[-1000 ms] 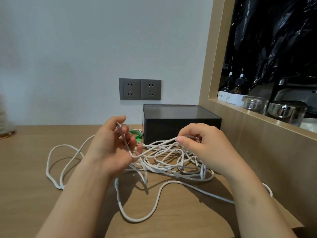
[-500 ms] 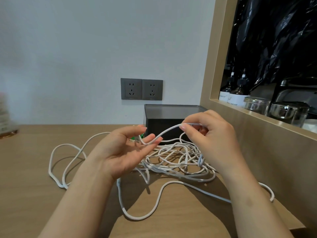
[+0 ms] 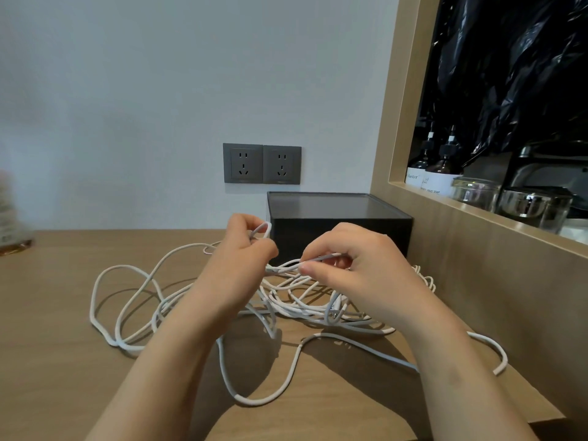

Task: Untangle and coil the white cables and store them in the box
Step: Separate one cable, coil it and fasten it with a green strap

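The left hand point(image 3: 238, 265) pinches a small loop of the white cables point(image 3: 296, 305); the right hand point(image 3: 356, 275) pinches a strand. The tangle lies on the tabletop point(image 3: 63, 361) just before the box point(image 3: 340, 224), hemmed on the right by a wooden panel point(image 3: 477, 265).

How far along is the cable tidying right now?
Barely started: no finished coil shows. The left hand holds a small loop, the right hand pinches a strand from the cables, which lie tangled on the table. Untangling, coiling and storing in the box all remain.
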A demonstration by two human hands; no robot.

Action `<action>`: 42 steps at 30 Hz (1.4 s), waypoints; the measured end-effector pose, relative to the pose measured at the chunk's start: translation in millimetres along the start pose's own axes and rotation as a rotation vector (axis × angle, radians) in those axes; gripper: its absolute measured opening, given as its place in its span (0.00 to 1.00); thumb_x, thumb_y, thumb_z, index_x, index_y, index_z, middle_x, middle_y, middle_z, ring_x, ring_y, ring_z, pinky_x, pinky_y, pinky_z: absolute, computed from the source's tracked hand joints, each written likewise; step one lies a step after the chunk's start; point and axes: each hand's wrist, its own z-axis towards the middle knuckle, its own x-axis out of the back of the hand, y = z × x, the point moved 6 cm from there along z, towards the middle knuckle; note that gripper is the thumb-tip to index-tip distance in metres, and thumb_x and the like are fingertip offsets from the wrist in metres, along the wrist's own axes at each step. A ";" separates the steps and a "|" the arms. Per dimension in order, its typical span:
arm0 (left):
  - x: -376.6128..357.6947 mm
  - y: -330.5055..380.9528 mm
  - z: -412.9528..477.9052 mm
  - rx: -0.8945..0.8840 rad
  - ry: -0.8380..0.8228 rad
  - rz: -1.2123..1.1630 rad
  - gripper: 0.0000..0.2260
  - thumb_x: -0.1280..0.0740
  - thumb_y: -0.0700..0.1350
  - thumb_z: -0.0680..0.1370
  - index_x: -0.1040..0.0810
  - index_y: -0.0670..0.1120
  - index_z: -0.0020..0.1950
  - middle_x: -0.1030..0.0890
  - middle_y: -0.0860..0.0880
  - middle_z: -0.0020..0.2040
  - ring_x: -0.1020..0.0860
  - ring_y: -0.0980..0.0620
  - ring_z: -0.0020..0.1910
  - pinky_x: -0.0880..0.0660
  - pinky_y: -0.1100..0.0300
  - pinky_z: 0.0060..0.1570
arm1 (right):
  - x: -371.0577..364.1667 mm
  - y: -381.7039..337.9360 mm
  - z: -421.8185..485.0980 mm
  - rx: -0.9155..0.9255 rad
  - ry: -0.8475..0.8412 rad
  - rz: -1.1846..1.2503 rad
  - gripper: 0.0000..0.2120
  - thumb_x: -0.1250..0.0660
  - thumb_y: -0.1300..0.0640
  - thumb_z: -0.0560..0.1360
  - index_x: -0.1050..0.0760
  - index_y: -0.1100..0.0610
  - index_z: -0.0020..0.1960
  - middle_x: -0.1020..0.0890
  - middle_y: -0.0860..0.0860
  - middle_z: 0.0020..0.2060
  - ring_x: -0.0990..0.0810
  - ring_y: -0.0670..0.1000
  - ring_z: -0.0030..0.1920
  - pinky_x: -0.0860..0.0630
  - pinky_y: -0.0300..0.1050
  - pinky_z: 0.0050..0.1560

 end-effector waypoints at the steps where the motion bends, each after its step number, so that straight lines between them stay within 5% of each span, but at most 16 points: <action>1: -1.1 1.1 -1.0 -0.028 -0.015 0.063 0.09 0.41 0.44 0.79 0.36 0.51 0.58 0.29 0.49 0.43 0.30 0.54 0.37 0.33 0.57 0.35 | 0.5 -0.9 0.0 0.007 0.009 0.005 0.10 0.31 0.52 0.73 0.28 0.38 0.39 0.24 0.40 0.40 0.27 0.39 0.48 0.28 0.31 0.43; 4: -7.0 4.3 -6.9 -0.099 -0.091 0.230 0.13 0.46 0.59 0.79 0.36 0.54 0.57 0.27 0.56 0.44 0.28 0.60 0.41 0.31 0.57 0.40 | 3.4 -3.4 -0.4 0.028 0.046 0.037 0.09 0.31 0.53 0.73 0.26 0.40 0.40 0.24 0.40 0.39 0.27 0.39 0.47 0.28 0.29 0.44; 9: -16.7 12.4 -13.6 -0.215 -0.271 0.285 0.26 0.50 0.72 0.70 0.29 0.52 0.48 0.28 0.57 0.33 0.30 0.61 0.29 0.33 0.62 0.33 | 10.1 1.8 -1.0 0.006 0.169 0.121 0.04 0.30 0.52 0.71 0.25 0.44 0.41 0.22 0.41 0.38 0.24 0.40 0.45 0.26 0.31 0.43; 15: -22.7 14.2 -18.3 -0.245 -0.425 0.265 0.15 0.40 0.61 0.71 0.26 0.49 0.46 0.22 0.55 0.31 0.22 0.59 0.31 0.24 0.65 0.35 | 13.3 15.5 -2.8 -0.075 0.223 0.169 0.07 0.29 0.48 0.69 0.27 0.45 0.41 0.22 0.43 0.35 0.23 0.40 0.39 0.27 0.30 0.37; 21: -1.6 18.3 -10.2 -0.194 -0.169 -0.075 0.13 0.43 0.53 0.79 0.26 0.46 0.44 0.22 0.50 0.28 0.28 0.54 0.23 0.30 0.65 0.25 | -1.9 36.4 -5.8 -0.222 -0.131 -0.061 0.10 0.30 0.48 0.72 0.29 0.42 0.49 0.24 0.41 0.40 0.25 0.42 0.41 0.29 0.32 0.39; 25: 14.5 7.0 -1.6 -0.086 0.049 -0.271 0.13 0.46 0.52 0.82 0.26 0.49 0.47 0.22 0.50 0.27 0.29 0.55 0.21 0.29 0.64 0.24 | -3.5 48.2 -9.5 -0.303 -0.200 -0.065 0.06 0.35 0.44 0.74 0.26 0.42 0.49 0.22 0.40 0.42 0.23 0.41 0.45 0.25 0.35 0.44; 28: 24.4 0.0 2.2 -0.018 0.198 -0.393 0.13 0.48 0.52 0.82 0.26 0.51 0.47 0.21 0.50 0.27 0.26 0.56 0.22 0.26 0.63 0.26 | -4.5 47.3 -10.9 -0.326 -0.241 -0.066 0.15 0.41 0.38 0.74 0.21 0.46 0.44 0.19 0.46 0.37 0.22 0.44 0.41 0.22 0.45 0.47; 34: 36.5 3.0 -1.7 -0.115 0.440 -0.269 0.13 0.48 0.51 0.83 0.27 0.52 0.43 0.21 0.51 0.44 0.22 0.54 0.45 0.24 0.59 0.42 | -13.5 41.3 -10.4 -0.282 -0.343 -0.198 0.18 0.43 0.39 0.76 0.20 0.48 0.47 0.21 0.47 0.36 0.25 0.45 0.39 0.34 0.44 0.47; 38: 28.1 0.1 2.9 -0.005 0.333 -0.817 0.14 0.46 0.49 0.83 0.29 0.48 0.40 0.18 0.48 0.51 0.20 0.50 0.55 0.26 0.53 0.58 | -6.9 43.6 -4.8 -0.245 -0.185 -0.385 0.09 0.38 0.38 0.73 0.25 0.41 0.47 0.28 0.40 0.56 0.35 0.45 0.61 0.39 0.49 0.62; 42: 23.4 -1.7 1.2 0.090 0.231 -1.262 0.12 0.42 0.50 0.82 0.31 0.47 0.41 0.16 0.46 0.43 0.16 0.50 0.43 0.24 0.47 0.54 | 13.0 52.2 -8.0 -0.340 0.089 -0.524 0.09 0.35 0.40 0.73 0.27 0.42 0.50 0.37 0.45 0.66 0.42 0.50 0.67 0.43 0.48 0.64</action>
